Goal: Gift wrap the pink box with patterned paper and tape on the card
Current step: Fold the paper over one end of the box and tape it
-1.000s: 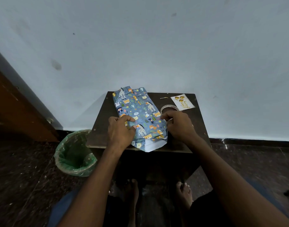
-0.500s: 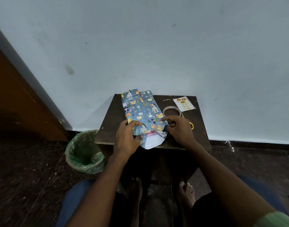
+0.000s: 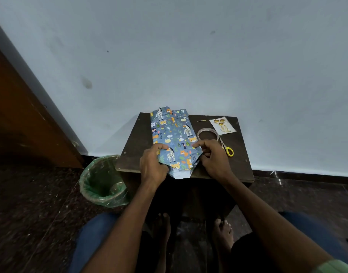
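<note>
My left hand [image 3: 152,167] and right hand [image 3: 213,159] pinch the folded paper at the near end of the wrapped box [image 3: 173,138], which lies along the table's [image 3: 242,154] left half. The tape roll [image 3: 208,134], scissors [image 3: 226,148] and card [image 3: 222,125] sit toward its far right corner.

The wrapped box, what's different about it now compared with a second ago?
At the near end of the box, the paper flap has been folded in from both sides into a narrower point. The left hand and right hand still pinch its two corners. The tape roll, scissors and card have not been touched.
</note>
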